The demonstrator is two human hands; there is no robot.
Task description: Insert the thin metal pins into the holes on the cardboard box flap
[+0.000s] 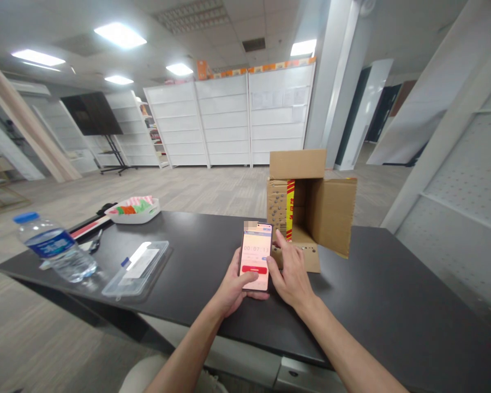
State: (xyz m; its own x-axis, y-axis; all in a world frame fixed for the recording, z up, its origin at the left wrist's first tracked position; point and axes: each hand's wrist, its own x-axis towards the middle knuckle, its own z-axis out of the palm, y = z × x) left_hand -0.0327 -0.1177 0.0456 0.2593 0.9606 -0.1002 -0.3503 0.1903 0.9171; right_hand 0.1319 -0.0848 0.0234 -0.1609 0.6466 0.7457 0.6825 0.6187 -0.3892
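My left hand (231, 284) is closed around a smartphone (254, 248), its thumb lying over the lower part of the lit screen. The screen displays a timer with a red button beneath the digits. Beside the phone's right edge is my right hand (292, 270), index finger stretched out and thumb apart from it. The thumb tip is at the phone's edge; whether it touches is hard to tell. Just behind the hands stands an open cardboard box (335, 215) with its flaps folded out and yellow-red tape on one side.
On the left of the black table (368, 295) are a water bottle (55, 248), a clear plastic case (137, 270) and a white basket (139, 216) with colourful cloth-like contents. White shelving (223, 123) and a screen on a stand (92, 113) are across the room.
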